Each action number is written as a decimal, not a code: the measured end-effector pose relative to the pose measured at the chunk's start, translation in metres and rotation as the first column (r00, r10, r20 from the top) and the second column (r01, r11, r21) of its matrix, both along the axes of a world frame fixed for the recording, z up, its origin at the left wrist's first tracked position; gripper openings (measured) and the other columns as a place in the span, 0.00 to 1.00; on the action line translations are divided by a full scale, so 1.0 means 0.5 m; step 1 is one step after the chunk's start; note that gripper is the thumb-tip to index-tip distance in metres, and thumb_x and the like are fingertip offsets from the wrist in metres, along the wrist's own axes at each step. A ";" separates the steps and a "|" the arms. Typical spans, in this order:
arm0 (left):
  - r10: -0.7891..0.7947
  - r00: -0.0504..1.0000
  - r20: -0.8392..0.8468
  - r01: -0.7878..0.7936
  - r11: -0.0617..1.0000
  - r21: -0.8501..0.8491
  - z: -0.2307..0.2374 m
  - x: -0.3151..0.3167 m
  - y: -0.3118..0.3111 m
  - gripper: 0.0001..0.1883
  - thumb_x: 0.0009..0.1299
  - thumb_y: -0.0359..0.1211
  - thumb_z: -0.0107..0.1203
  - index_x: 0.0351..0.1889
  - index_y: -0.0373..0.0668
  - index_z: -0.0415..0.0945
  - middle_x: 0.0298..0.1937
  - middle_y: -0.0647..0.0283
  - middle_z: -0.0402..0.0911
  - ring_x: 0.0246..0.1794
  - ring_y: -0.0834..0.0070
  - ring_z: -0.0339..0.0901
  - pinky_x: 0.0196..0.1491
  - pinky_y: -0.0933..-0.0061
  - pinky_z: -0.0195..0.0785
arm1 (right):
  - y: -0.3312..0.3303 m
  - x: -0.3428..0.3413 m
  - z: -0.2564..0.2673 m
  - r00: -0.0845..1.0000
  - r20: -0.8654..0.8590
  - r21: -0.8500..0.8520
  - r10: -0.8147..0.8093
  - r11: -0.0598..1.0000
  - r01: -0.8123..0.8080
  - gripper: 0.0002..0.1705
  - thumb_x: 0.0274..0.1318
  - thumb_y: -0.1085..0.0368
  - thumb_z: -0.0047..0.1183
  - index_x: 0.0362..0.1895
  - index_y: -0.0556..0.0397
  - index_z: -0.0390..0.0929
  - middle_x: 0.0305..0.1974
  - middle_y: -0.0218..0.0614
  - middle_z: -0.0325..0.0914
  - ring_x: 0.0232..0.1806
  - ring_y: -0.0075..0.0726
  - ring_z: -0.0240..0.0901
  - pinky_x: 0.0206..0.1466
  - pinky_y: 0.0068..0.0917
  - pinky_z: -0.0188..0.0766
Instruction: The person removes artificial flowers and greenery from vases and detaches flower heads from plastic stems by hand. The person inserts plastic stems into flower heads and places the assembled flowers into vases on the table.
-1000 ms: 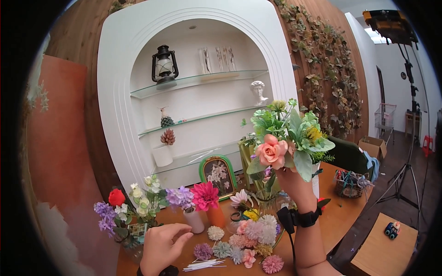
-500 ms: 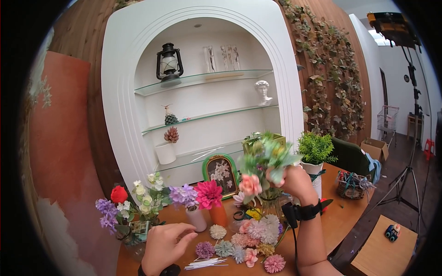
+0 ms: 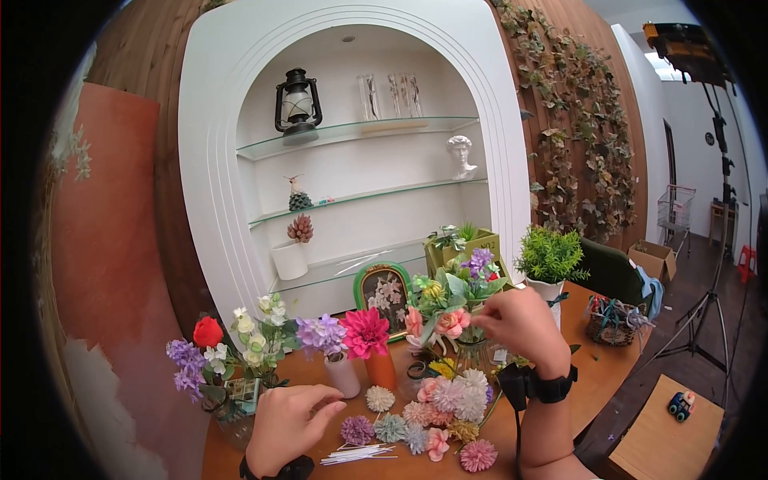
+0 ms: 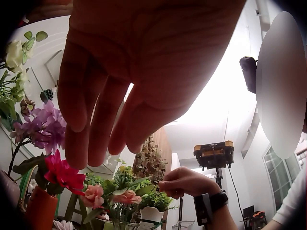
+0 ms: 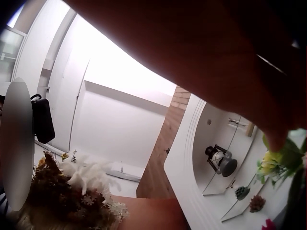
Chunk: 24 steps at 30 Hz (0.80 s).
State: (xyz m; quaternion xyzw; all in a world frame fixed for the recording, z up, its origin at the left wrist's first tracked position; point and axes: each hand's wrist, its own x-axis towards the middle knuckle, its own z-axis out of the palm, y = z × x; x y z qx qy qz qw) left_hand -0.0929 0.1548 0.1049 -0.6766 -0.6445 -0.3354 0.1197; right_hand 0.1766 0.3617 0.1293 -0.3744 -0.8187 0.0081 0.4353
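Note:
In the head view, a bunch with peach roses (image 3: 454, 322), green leaves and a yellow-green bloom stands at the mouth of a glass vase (image 3: 475, 358); a purple flower (image 3: 480, 262) rises behind it. My right hand (image 3: 524, 328) is bent at the bunch's right side, fingers curled in close to the leaves. Whether they pinch a leaf or stem is hidden. My left hand (image 3: 290, 426) hangs loosely curled over the table, holding nothing, nearest the white sticks (image 3: 358, 454). In the left wrist view its relaxed fingers (image 4: 98, 129) point down beside the magenta flower (image 4: 64, 172).
Loose flower heads (image 3: 448, 396) cover the table's middle. Behind them stand a pink vase (image 3: 342, 376), an orange vase (image 3: 381, 371), a green-framed picture (image 3: 359, 294) and a potted plant (image 3: 550, 256). A glass vase of flowers (image 3: 240, 400) is at left, a basket (image 3: 612, 324) at right.
My right hand has brought the peach rose bunch down from the air to the glass vase, and its fingers now lie at the bunch's side. The left hand has hardly moved.

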 end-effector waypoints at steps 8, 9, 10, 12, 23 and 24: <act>-0.001 1.000 -0.005 0.001 1.000 -0.031 0.010 0.009 -0.004 0.08 0.63 0.33 0.64 0.37 0.40 0.85 0.28 0.59 0.85 0.23 0.72 0.81 0.28 0.75 0.73 | 0.027 -0.132 -0.088 0.779 0.429 -0.085 0.458 0.879 -0.470 0.08 0.52 0.63 0.54 0.28 0.53 0.82 0.26 0.45 0.79 0.30 0.54 0.77 0.34 0.42 0.73; 0.000 1.000 -0.004 0.000 0.999 -0.043 0.011 0.009 -0.004 0.08 0.62 0.33 0.64 0.37 0.40 0.85 0.28 0.59 0.85 0.22 0.72 0.81 0.28 0.75 0.73 | 0.037 -0.149 -0.103 0.784 0.422 -0.081 0.455 0.880 -0.467 0.08 0.52 0.63 0.54 0.28 0.53 0.82 0.26 0.45 0.79 0.30 0.54 0.77 0.34 0.42 0.73; -0.003 1.000 -0.012 0.003 0.999 -0.043 0.013 0.010 -0.004 0.08 0.62 0.33 0.64 0.37 0.40 0.85 0.28 0.59 0.85 0.22 0.72 0.81 0.28 0.75 0.73 | 0.047 -0.163 -0.114 0.776 0.478 -0.082 0.413 0.900 -0.428 0.08 0.52 0.64 0.54 0.27 0.53 0.81 0.25 0.46 0.78 0.30 0.55 0.77 0.33 0.43 0.72; -0.022 0.999 0.036 0.023 0.999 -0.039 0.012 0.011 -0.006 0.07 0.63 0.30 0.63 0.37 0.39 0.85 0.28 0.58 0.85 0.25 0.74 0.82 0.29 0.75 0.74 | 0.077 -0.189 -0.153 0.771 0.511 -0.112 0.381 0.918 -0.380 0.08 0.51 0.65 0.53 0.25 0.56 0.77 0.23 0.50 0.75 0.30 0.58 0.76 0.32 0.47 0.70; -0.986 -0.035 0.163 0.803 0.069 0.592 -0.023 0.034 -0.112 0.17 0.81 0.48 0.37 0.36 0.45 0.58 0.40 0.34 0.81 0.43 0.42 0.82 0.45 0.45 0.76 | 0.140 -0.217 -0.213 0.735 0.561 -0.154 0.382 0.920 -0.361 0.07 0.46 0.72 0.53 0.31 0.56 0.83 0.31 0.49 0.81 0.35 0.56 0.80 0.36 0.46 0.74; -0.972 -0.067 0.227 0.793 0.086 0.603 0.001 0.066 -0.138 0.17 0.81 0.47 0.37 0.52 0.41 0.61 0.41 0.40 0.83 0.44 0.50 0.82 0.50 0.55 0.72 | 0.138 -0.219 -0.205 0.706 0.596 -0.184 0.382 0.921 -0.343 0.08 0.46 0.72 0.53 0.32 0.55 0.83 0.32 0.50 0.81 0.37 0.56 0.80 0.38 0.46 0.74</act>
